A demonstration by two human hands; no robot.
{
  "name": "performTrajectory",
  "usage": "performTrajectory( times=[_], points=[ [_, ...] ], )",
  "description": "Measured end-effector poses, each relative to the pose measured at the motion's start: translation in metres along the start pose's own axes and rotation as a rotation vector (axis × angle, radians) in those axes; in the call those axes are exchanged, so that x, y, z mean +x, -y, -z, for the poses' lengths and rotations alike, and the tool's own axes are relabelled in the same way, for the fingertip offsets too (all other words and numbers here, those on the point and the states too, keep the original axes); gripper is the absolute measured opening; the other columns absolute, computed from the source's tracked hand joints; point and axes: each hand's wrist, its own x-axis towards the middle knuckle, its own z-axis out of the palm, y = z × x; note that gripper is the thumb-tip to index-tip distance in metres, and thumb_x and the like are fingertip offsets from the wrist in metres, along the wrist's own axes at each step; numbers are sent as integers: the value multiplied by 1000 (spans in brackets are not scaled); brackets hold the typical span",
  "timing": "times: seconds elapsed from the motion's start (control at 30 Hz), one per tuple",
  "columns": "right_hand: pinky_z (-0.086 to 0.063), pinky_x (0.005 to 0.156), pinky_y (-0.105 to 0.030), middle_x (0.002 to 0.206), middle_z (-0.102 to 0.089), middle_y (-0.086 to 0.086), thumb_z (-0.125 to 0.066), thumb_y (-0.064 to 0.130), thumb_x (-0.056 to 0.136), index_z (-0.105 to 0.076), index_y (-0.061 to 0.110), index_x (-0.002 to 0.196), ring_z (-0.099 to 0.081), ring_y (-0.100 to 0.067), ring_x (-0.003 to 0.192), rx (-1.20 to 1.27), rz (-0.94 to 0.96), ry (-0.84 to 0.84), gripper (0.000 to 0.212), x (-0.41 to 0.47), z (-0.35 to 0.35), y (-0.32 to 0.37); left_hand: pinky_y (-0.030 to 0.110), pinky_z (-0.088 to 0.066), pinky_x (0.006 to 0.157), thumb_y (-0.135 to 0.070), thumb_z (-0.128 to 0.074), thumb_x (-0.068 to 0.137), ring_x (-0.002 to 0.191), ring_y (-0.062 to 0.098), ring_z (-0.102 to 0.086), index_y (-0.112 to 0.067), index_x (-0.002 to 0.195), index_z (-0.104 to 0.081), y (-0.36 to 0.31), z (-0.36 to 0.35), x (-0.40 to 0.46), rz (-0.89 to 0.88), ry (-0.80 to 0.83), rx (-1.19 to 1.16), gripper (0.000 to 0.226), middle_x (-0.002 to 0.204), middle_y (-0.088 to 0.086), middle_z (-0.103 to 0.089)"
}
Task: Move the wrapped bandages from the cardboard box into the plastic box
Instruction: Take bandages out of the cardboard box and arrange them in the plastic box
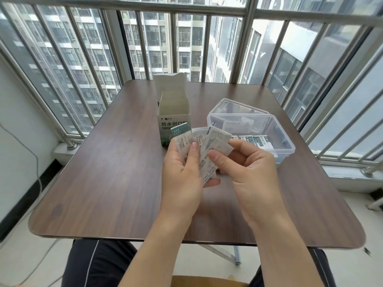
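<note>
Wrapped bandages (256,140) lie in the plastic box (289,149); a fanned bundle (204,151), long axes upright, is pinched by left hand (183,172) and right hand (246,162)

"防水创口" on cardboard box (173,119)

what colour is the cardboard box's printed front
White upper part with dark lettering, green lower down, on the cardboard box; head view.

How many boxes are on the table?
2. The cardboard box stands open at the middle back. The plastic box sits right of it, lid open, with bandages inside.
</note>
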Motion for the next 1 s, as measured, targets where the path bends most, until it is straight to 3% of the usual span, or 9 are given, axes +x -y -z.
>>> performTrajectory(
  times=[0.23, 0.33, 0.43, 0.53, 0.63, 0.7, 0.87, 1.0],
  points=[
    [-52, 55, -19, 79, -76, -7, -75, -4, 79, -72, 4, 87, -70, -12, 65, 65, 10, -67, 11, 0, -5, -5, 31, -57, 50, -20, -51, 104, 76, 15, -76, -25, 108, -61, -4, -1, -2, 29, -85, -77, 12, 91, -4, -76],
    [-50, 63, -22, 83, -75, -7, -75, 6, 75, -73, 7, 88, -66, -15, 72, 162, -31, -58, 13, 1, -3, -4, 35, -59, 53, -18, -48, 105, 80, 21, -76, -23, 111, -64, -8, 6, 3, 116, -81, -155, 17, 96, 1, -76],
    [-47, 78, -36, 92, -74, -11, -74, 11, 73, -72, 6, 96, -62, -27, 88, 184, -48, -52, 23, 4, 2, 1, 37, -59, 57, -16, -46, 104, 88, 26, -75, -20, 115, -65, -14, 16, 10, 205, 8, -231, 22, 102, 6, -76],
    [-50, 83, -39, 94, -74, -12, -71, 10, 74, -70, 2, 101, -67, -28, 92, 211, -106, 39, 28, 5, 5, 7, 32, -57, 52, -18, -46, 104, 70, 18, -73, -16, 109, -64, -16, 19, 12, 292, 128, -230, 19, 84, 5, -73],
    [-62, 79, -32, 99, -75, -18, -69, 7, 75, -68, -3, 108, -72, -26, 90, 237, -178, 133, 34, 3, 1, 10, 28, -53, 46, -16, -47, 103, 60, 13, -68, -16, 106, -65, -16, 13, 7, 326, 203, -190, 18, 75, 2, -72],
    [-63, 75, -30, 99, -76, -19, -71, 8, 73, -67, -1, 109, -73, -24, 86, 184, -169, 97, 37, 2, -3, 9, 29, -54, 48, -18, -44, 105, 61, 12, -67, -19, 104, -69, -14, 7, 3, 322, 219, -191, 25, 78, 2, -73],
    [-62, 62, -29, 93, -79, -10, -73, 1, 82, -68, 5, 109, -76, -23, 83, -36, -126, 17, 27, -2, -4, 9, 39, -63, 60, -55, -36, 101, 79, 17, -75, -19, 113, -71, -13, 0, -2, 351, 271, -223, 51, 97, 6, -78],
    [-62, 66, -30, 90, -79, -8, -77, -2, 81, -73, 10, 100, -75, -22, 80, -144, -24, -6, 23, -2, 0, 12, 29, -57, 48, -37, -47, 102, 83, 17, -72, -13, 124, -65, -13, 3, -1, 312, 305, -201, 38, 102, 8, -75]
  ],
)
